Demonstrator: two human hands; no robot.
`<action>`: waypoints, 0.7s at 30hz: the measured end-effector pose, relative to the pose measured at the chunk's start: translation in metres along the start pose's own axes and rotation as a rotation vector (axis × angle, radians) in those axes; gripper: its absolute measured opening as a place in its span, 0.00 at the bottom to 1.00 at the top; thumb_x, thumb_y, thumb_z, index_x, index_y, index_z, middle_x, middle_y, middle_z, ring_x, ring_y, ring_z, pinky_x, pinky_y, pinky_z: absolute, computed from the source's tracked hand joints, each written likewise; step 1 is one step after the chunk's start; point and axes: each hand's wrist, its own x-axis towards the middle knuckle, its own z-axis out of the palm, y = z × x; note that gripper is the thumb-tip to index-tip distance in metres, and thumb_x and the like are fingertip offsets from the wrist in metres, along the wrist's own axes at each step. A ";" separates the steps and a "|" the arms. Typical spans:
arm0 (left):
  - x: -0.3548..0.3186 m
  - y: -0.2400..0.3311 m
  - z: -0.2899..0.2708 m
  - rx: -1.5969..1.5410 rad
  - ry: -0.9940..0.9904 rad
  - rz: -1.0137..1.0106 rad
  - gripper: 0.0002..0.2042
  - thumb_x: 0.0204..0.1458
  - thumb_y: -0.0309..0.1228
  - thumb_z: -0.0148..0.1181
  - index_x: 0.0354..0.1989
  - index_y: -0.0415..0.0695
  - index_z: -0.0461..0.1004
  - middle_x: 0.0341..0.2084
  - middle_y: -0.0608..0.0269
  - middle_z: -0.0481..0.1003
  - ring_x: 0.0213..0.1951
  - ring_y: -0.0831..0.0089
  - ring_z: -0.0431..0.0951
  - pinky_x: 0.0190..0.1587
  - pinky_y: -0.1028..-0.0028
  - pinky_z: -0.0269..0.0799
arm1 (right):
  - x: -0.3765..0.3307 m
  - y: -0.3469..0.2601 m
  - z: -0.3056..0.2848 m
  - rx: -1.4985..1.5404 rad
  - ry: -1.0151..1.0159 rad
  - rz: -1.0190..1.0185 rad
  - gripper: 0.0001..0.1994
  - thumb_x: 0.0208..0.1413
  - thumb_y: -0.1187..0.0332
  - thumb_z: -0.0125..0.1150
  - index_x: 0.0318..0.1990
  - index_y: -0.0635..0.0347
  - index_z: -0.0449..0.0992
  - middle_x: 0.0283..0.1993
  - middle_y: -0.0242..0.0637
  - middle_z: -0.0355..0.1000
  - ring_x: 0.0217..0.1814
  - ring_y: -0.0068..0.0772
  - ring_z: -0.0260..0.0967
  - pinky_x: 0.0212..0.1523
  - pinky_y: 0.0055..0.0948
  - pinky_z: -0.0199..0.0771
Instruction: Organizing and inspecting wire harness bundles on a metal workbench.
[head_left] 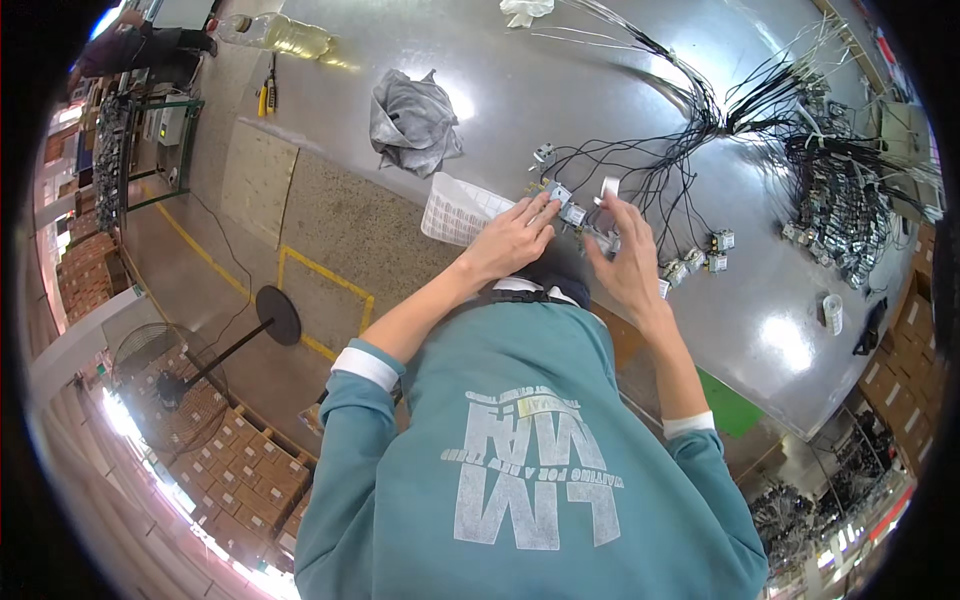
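At the near edge of the metal table, my left hand (512, 238) is closed, its fingertips on a small silver box-shaped part (572, 214) with a black cable. A similar part (557, 192) lies just beyond those fingers. My right hand (628, 255) is raised beside it, with a small white label (609, 187) at its index fingertip; the thumb sits lower, by the parts. Under and left of my left hand is a sheet of printed white labels (455, 212), hanging slightly over the table edge. Several more cabled silver parts (690, 265) lie right of my right hand.
A crumpled grey cloth (413, 122) lies beyond the label sheet. Black cables (722, 125) spread from a bundle to a heap of silver parts (845, 215) on the right. A bottle of yellowish liquid (275, 35) and a yellow-handled tool (268, 92) are far left. A fan (170, 385) stands left.
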 end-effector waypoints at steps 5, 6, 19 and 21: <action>0.000 0.001 0.010 0.081 -0.036 -0.031 0.11 0.58 0.30 0.57 0.42 0.34 0.78 0.62 0.38 0.76 0.68 0.47 0.73 0.69 0.56 0.71 | 0.034 -0.001 0.052 0.367 0.184 0.195 0.45 0.57 0.74 0.74 0.80 0.54 0.55 0.46 0.41 0.82 0.55 0.44 0.80 0.59 0.41 0.76; -0.001 0.001 0.011 0.084 -0.040 -0.030 0.11 0.58 0.30 0.57 0.42 0.34 0.78 0.62 0.38 0.76 0.68 0.47 0.73 0.69 0.56 0.71 | 0.036 0.006 0.060 0.306 0.175 0.214 0.46 0.58 0.73 0.74 0.80 0.54 0.53 0.43 0.41 0.83 0.52 0.43 0.82 0.58 0.40 0.77; 0.003 -0.001 0.015 0.081 -0.036 -0.041 0.10 0.57 0.31 0.58 0.40 0.36 0.78 0.61 0.42 0.77 0.64 0.49 0.76 0.65 0.58 0.73 | 0.048 0.014 0.069 0.350 0.142 0.281 0.45 0.59 0.74 0.70 0.80 0.63 0.48 0.37 0.45 0.84 0.37 0.46 0.84 0.42 0.39 0.82; 0.004 0.000 0.014 0.085 -0.036 -0.046 0.10 0.57 0.31 0.58 0.40 0.36 0.78 0.61 0.41 0.77 0.63 0.49 0.77 0.65 0.59 0.74 | 0.046 0.020 0.073 0.318 0.139 0.256 0.45 0.60 0.75 0.69 0.80 0.64 0.48 0.37 0.45 0.84 0.37 0.46 0.84 0.42 0.40 0.82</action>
